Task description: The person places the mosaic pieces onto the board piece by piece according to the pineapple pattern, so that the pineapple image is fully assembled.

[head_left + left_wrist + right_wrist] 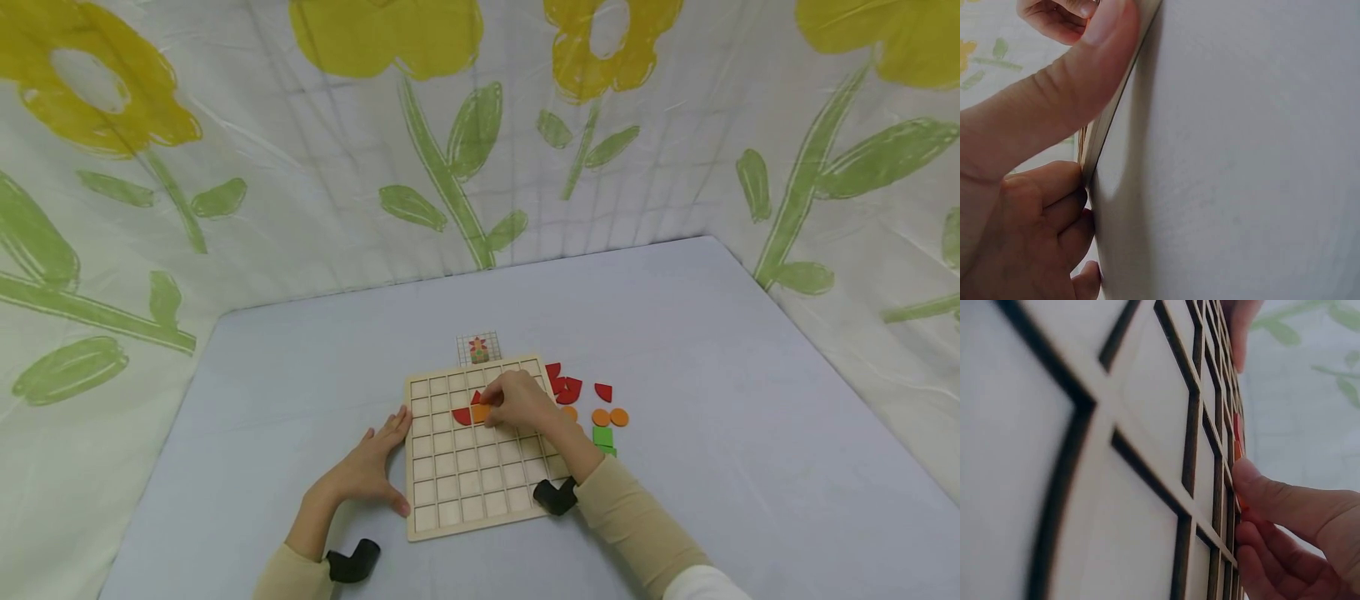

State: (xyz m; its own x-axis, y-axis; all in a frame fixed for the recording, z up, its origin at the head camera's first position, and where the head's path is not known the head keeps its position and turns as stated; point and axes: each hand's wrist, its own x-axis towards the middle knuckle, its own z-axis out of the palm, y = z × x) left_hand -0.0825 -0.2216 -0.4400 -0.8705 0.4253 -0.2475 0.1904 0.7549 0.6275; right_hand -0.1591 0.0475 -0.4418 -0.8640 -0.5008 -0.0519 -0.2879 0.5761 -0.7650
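Note:
A wooden grid board (446, 525) lies on the table. On its upper middle squares are a red quarter-circle piece (461, 417), an orange piece (480, 413) and a small red piece (476, 397). My right hand (517, 402) is over these squares, thumb and fingertips brought together at a reddish piece (1242, 503) close to the grid; its shape is mostly hidden by the fingers. My left hand (372, 461) rests along the board's left edge, fingers spread and thumb near the lower left corner. The left wrist view shows that thumb (1066, 84) against the board's side.
Beyond the board lies a small gridded picture card (478, 348) with a coloured pattern. To the right are loose red quarter-circles (570, 389), orange discs (601, 417) and green squares (602, 437). A white sheet (322, 208) painted with flowers hangs behind the table.

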